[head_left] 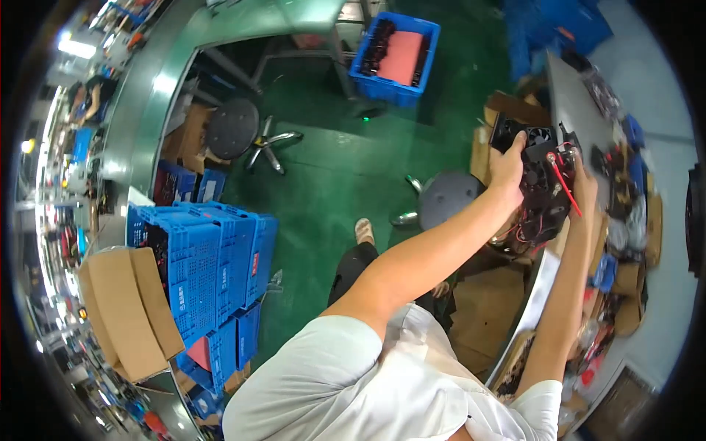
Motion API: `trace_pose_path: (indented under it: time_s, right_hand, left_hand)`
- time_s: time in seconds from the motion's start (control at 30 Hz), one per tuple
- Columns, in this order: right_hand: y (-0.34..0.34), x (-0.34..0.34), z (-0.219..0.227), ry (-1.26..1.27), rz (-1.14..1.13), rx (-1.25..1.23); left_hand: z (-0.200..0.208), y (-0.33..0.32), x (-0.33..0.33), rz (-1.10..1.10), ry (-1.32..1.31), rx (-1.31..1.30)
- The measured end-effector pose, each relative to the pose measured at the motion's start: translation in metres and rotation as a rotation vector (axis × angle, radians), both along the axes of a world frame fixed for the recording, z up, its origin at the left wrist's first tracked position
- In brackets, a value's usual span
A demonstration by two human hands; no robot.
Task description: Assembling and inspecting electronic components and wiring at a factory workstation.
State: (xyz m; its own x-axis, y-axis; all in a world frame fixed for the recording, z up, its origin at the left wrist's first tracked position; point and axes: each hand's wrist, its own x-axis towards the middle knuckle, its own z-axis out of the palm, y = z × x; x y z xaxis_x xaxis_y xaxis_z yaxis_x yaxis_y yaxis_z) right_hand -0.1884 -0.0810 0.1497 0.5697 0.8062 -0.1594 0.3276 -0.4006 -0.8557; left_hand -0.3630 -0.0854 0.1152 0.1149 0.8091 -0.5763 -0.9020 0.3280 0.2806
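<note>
At the right, both of my hands hold a bundle of black fan units (539, 176) with small round fans and loose wires. My left hand (507, 170) is closed around the bundle's left side, its thumb lying on top near a fan. My right hand (585, 176) is closed on the far right side, and its fingers are partly hidden by the units. A red cable (565, 187) with a ring-shaped metal end hangs over the bundle between my hands. Thin red and black wires dangle from the lower units.
A workbench (577, 103) with parts runs along the right wall. A round stool (448, 198) stands left of my hands, another stool (232, 128) farther left. Stacked blue crates (198, 257) and a cardboard box (121, 309) are at left. A blue bin (393, 90) sits ahead.
</note>
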Motion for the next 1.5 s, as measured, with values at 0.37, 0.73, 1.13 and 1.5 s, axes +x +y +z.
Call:
trace_pose_path:
  time_s: [0.37,0.73,1.13,1.5]
  right_hand:
    - [0.249,-0.44,-0.023,0.266,0.64,0.049]
    - [0.531,-0.833,-0.077,0.274,0.855,0.059]
    - [0.718,-0.998,-0.132,0.07,0.675,-0.069]
    - [0.784,-1.07,-0.168,0.032,0.861,-0.115]
  left_hand:
    - [-0.021,0.178,-0.414,0.409,0.075,0.122]
    - [-0.022,0.389,-0.766,0.63,0.227,0.16]
    - [-0.113,0.61,-0.96,0.473,0.177,0.005]
    - [-0.196,0.672,-1.029,0.524,0.11,0.023]
